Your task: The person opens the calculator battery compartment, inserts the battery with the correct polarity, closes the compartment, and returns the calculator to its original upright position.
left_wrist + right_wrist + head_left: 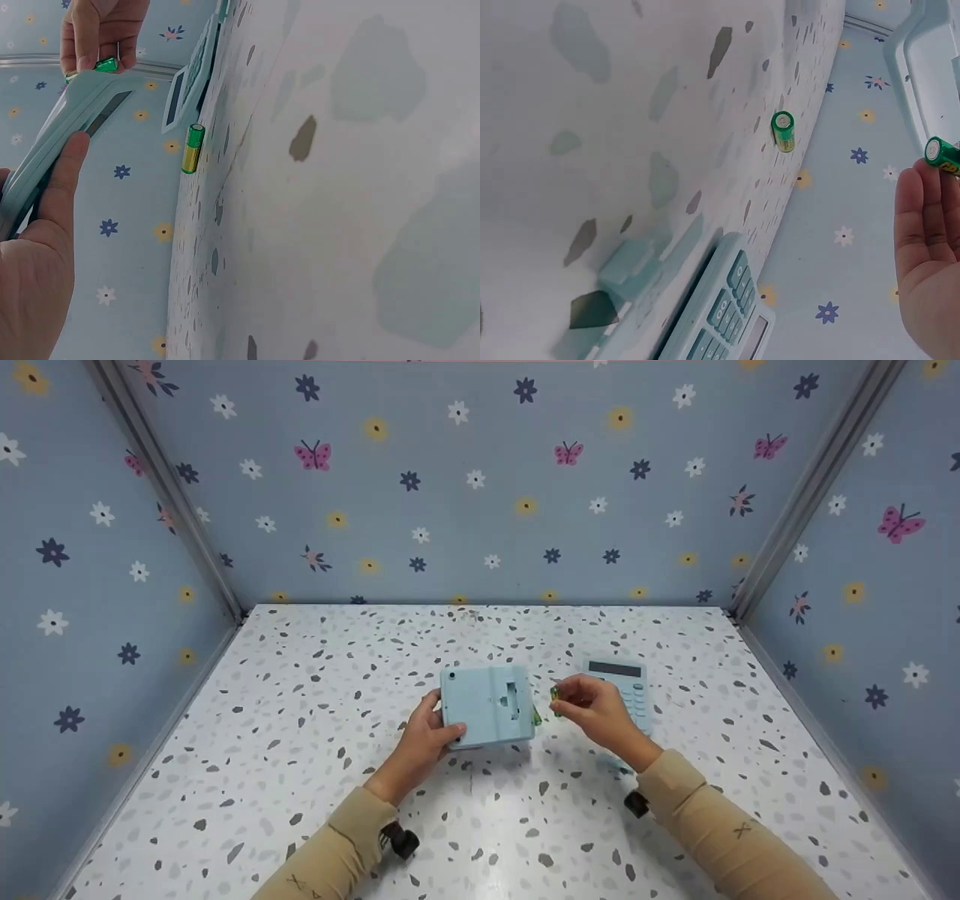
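Left of the button-studded calculator, the left hand grips a smooth, boxy pale-blue device. Nearer the calculator, the right hand pinches a shiny cylindrical battery above the speckled tabletop.

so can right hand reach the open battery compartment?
Likely yes: the compartment is uncovered, nothing visible blocks the right hand holding a battery, and the left hand grips the opposite edge of the device.

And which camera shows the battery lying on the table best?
The left wrist view: the battery appears side-on there, its green and gold length uncovered. The right wrist view shows it more end-on; the head view shows only a green bit beside the light-blue device.
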`<state>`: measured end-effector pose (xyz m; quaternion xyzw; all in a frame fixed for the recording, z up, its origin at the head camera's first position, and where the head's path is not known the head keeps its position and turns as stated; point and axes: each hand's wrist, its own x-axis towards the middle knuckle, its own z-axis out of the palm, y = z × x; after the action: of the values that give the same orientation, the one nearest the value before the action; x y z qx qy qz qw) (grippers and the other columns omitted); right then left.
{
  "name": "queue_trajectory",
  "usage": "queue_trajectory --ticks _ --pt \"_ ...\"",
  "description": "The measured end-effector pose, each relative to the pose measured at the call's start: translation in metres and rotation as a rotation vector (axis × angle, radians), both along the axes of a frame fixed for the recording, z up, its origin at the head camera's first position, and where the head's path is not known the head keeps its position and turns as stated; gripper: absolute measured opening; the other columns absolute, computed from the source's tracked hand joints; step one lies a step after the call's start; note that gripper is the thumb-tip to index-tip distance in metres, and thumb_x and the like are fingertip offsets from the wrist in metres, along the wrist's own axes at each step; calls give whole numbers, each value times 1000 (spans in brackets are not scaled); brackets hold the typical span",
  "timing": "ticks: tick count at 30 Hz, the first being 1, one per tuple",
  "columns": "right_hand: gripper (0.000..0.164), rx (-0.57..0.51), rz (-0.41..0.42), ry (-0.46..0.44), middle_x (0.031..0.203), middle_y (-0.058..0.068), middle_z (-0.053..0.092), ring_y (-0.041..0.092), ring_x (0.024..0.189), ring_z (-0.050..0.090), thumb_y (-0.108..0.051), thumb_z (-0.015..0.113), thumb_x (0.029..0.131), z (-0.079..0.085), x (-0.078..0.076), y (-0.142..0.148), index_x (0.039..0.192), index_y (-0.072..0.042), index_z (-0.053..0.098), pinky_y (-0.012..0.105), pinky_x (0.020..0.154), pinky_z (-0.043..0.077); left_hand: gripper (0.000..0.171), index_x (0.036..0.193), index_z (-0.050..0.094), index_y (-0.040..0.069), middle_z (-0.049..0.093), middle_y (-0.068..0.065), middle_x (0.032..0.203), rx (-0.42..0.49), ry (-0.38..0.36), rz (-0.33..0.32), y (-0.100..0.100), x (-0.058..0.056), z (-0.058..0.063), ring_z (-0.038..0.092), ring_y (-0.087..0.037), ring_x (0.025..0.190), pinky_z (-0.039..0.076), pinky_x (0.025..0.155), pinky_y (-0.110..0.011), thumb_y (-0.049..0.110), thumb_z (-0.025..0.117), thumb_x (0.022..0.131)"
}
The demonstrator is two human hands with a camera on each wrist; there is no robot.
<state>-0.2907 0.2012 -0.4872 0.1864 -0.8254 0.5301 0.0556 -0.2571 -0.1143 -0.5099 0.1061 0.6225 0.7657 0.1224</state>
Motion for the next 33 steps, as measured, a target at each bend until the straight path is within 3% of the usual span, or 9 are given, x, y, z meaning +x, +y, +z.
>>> queue_trajectory --ticks 4,12,19,25,33 --pt "19 -33 -6 -12 100 16 77 8 81 70 -4 81 96 2 1 -4 114 2 76 21 73 59 80 169 19 4 46 -31 165 7 -8 -1 0 0 -2 57 -30 144 59 108 -35 -6 60 101" --pt "17 -70 -21 -28 100 18 78 8 81 70 -3 82 95 5 6 -13 110 4 76 20 73 59 80 170 18 5 41 -31 168 12 -3 -6 0 0 -3 48 -39 153 56 114 -40 -4 60 102" --pt "16 -69 -50 -47 98 14 79 12 80 69 -3 84 93 8 8 -18 106 0 77 20 72 58 82 170 18 3 41 -32 168 4 -1 3 1 -1 -4 48 -41 153 57 114 -41 -4 62 101" --pt "17 -94 -16 -48 100 17 79 12 80 68 -3 82 94 9 11 -22 110 2 76 21 73 58 84 170 16 3 37 -31 170 4 -1 -2 2 -2 -6 43 -43 156 52 119 -47 -3 62 100" --pt "20 -110 -2 -49 100 16 77 11 80 68 -4 78 97 11 14 -27 116 4 75 22 73 57 81 170 18 3 42 -33 167 2 6 -1 3 1 -4 52 -38 150 59 109 -36 -4 61 102"
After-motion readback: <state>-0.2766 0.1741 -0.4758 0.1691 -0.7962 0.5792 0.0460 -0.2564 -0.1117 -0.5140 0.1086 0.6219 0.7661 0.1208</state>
